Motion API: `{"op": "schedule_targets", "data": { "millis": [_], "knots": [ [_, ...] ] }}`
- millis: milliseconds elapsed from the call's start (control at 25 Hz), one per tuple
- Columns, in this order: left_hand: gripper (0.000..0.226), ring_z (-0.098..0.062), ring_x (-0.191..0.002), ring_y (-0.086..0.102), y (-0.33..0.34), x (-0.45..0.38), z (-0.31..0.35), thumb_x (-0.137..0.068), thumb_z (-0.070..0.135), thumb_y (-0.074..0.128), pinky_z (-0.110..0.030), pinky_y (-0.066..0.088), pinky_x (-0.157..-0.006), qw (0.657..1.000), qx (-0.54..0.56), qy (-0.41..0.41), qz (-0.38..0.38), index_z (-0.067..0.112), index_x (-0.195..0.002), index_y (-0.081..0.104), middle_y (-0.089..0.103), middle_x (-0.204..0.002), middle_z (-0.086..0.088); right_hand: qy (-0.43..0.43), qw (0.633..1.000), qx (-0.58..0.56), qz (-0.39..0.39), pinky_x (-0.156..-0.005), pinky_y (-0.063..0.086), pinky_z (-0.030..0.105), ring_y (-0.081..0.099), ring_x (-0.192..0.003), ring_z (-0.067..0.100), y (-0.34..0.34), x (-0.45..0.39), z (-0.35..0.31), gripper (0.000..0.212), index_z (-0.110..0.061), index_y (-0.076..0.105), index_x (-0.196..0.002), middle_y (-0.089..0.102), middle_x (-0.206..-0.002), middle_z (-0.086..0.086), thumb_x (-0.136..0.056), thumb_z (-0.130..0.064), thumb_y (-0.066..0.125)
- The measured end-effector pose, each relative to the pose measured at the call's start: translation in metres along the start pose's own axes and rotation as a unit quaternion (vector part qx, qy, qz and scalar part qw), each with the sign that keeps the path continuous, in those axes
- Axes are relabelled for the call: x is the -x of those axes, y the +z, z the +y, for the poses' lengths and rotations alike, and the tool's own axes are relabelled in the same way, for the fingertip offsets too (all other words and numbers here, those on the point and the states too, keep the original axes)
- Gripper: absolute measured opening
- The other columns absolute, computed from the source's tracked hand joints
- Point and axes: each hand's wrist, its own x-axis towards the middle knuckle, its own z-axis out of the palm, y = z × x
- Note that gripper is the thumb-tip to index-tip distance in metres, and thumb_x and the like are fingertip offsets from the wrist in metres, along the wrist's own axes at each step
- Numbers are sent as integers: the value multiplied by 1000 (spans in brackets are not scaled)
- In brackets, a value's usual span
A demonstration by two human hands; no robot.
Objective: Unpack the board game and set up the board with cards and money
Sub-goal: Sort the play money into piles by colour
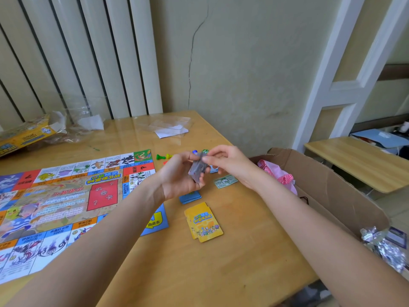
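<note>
I see a wooden surface [221, 273]. On it lie the game board [55, 209] at left, yellow cards [204, 222] near the middle, and green money [225, 181].

Both bare forearms reach forward and converge ahead of the body. The left hand [177, 176] is palm-up, fingers curled in a cradling grip. The right hand [228, 165] meets it from the right, thumb and fingertips [207, 159] pinching.
</note>
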Motion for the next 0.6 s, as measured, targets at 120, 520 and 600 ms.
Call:
{"op": "schedule_targets", "data": {
  "millis": [120,520,600],
  "knots": [
    [35,-22,-72,67,0,6,4,-90,5,23,-29,56,-67,999,-1,-9,-46,-1,-106,54,66,-92,-22,-5,999,-33,15,-43,36,13,52,-43,1,-1,-5,-2,16,-11,55,-78,56,-63,1,-80,-10,71],
    [20,-26,-79,71,-12,2,8,-91,-7,43,-33,57,-76,995,-66,43,55,-11,-108,54,68,-96,-26,53,991,-14,120,-43,30,14,38,-49,7,-16,-26,9,22,-11,56,-65,45,-54,-1,-79,-17,72],
    [17,-24,-77,71,-18,1,11,-91,-8,45,-31,58,-74,991,-91,53,81,-10,-104,56,70,-91,-22,77,978,32,191,-48,31,19,40,-51,9,-19,-38,19,30,-11,54,-57,47,-53,0,-78,-18,73]
  ]
}}
